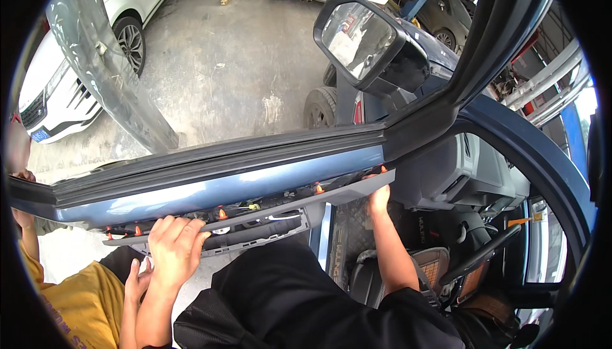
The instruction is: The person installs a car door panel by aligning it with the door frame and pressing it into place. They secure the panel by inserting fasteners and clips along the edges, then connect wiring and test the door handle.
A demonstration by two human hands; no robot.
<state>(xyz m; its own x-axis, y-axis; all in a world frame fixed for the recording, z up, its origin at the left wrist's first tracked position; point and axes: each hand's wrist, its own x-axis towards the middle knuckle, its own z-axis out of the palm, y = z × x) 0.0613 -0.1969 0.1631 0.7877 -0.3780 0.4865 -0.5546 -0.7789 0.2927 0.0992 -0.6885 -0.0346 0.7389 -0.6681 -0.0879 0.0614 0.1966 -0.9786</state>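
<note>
A dark grey door trim panel leans out from the inner side of a blue car door, with a gap along its top edge. Several orange clips show in that gap. My left hand is wrapped over the panel's upper edge toward its left end. At the opposite end, my right hand grips the panel's edge, its fingertips partly hidden behind it. A co-worker's hand is beside my left wrist, just below the panel; I cannot tell whether it touches.
The co-worker, in a yellow shirt, stands close at left. Above the door are the window seal and side mirror. To the right lie the seat and steering wheel. A metal post and parked white cars stand beyond.
</note>
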